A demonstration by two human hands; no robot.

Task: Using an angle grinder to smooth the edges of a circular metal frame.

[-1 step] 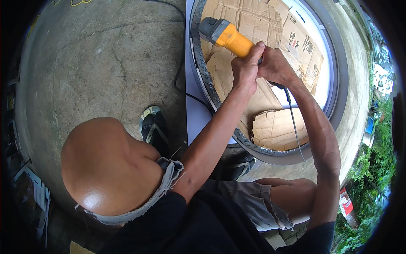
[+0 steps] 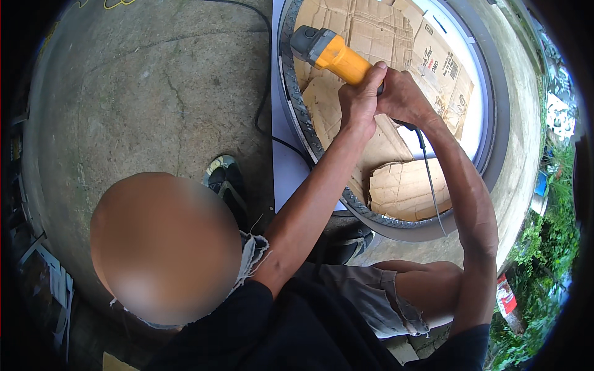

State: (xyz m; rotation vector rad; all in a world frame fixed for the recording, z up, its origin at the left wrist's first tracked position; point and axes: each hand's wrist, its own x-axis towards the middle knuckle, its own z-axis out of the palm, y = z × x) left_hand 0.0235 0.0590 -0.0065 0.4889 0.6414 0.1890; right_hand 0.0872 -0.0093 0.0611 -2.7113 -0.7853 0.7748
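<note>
Two hands (image 2: 358,104) partly hide the yellow grinder (image 2: 345,60).

I've got the ring (image 2: 499,111) over the panel (image 2: 283,170), whose left edge sticks out beyond it. Cardboard (image 2: 380,28) lies inside the ring, one separate piece (image 2: 408,188) at its near edge. Above the cardboard, there's my power tool (image 2: 343,57), head beside the ring's left edge, left hand (image 2: 359,105) on it, right hand (image 2: 405,99) just behind. Left of the panel's near-left corner: a foot (image 2: 228,185).
</note>
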